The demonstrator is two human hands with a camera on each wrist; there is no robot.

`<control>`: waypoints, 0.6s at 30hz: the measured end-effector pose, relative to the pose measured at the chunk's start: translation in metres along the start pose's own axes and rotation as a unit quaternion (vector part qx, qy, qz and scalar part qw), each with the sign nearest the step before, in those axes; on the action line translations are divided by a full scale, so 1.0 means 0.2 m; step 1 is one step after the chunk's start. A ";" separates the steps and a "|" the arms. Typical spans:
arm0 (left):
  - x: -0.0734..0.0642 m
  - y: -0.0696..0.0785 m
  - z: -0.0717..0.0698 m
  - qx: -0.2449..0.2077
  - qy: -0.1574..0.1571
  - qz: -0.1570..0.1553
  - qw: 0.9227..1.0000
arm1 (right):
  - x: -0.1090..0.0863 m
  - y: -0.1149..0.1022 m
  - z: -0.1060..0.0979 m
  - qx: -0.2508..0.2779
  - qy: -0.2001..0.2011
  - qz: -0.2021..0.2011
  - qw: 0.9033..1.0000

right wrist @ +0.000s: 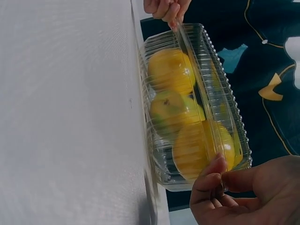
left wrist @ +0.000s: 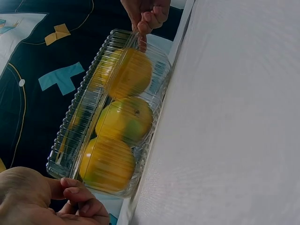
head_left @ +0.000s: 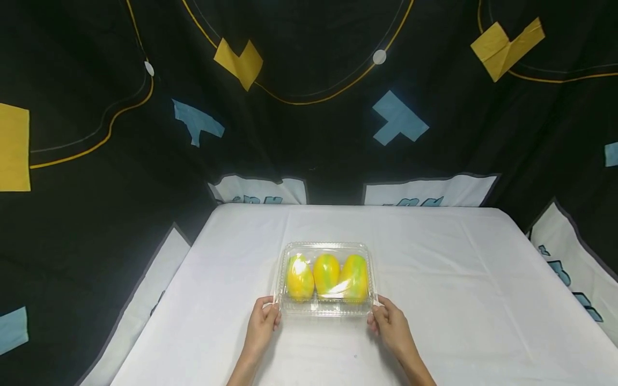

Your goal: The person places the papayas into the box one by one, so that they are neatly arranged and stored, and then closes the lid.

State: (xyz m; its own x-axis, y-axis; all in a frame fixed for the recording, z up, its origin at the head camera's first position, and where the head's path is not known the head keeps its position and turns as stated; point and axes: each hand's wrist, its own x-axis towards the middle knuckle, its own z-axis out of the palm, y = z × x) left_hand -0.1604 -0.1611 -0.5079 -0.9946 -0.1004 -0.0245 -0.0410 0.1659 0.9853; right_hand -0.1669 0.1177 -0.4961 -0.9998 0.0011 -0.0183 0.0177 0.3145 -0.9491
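Note:
A clear plastic clamshell container (head_left: 323, 311) sits on the table in the head view, with three yellow-green mangoes inside: a left one (head_left: 300, 279), a middle one (head_left: 326, 272) and a right one (head_left: 355, 279). Its lid appears to be down over the fruit. At the near left corner, my left hand (head_left: 262, 326) pinches the rim between thumb and fingers. My right hand (head_left: 392, 327) pinches the rim at the near right corner. Both wrist views show the ribbed near wall of the container (left wrist: 123, 112) and the thumb of the right hand (right wrist: 248, 192) against its edge.
A white cloth covers the table (head_left: 449, 279), which reaches well past both sides of the container. Behind it hangs a dark curtain (head_left: 309, 145) with yellow and blue patches. White printed panels (head_left: 429, 191) line its lower edge.

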 end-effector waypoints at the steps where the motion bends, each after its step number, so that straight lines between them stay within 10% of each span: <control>1: -0.01 0.02 0.00 0.003 0.005 -0.002 1.000 | 0.00 0.00 0.00 0.000 0.003 -0.001 1.000; 6: -0.05 0.12 0.03 0.027 0.033 0.003 0.999 | 0.00 0.00 0.00 -0.006 0.020 0.002 1.000; 18: 0.00 0.00 0.06 0.087 0.072 0.012 0.994 | 0.00 0.01 0.01 -0.013 0.041 0.006 0.999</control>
State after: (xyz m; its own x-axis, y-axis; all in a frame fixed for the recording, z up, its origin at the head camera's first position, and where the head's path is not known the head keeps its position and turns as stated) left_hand -0.1615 -0.1486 -0.5110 -0.9724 -0.2307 0.0361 -0.0448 0.3363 0.9407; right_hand -0.1672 0.1169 -0.4989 -0.9966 0.0825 -0.0026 0.0305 0.3389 -0.9403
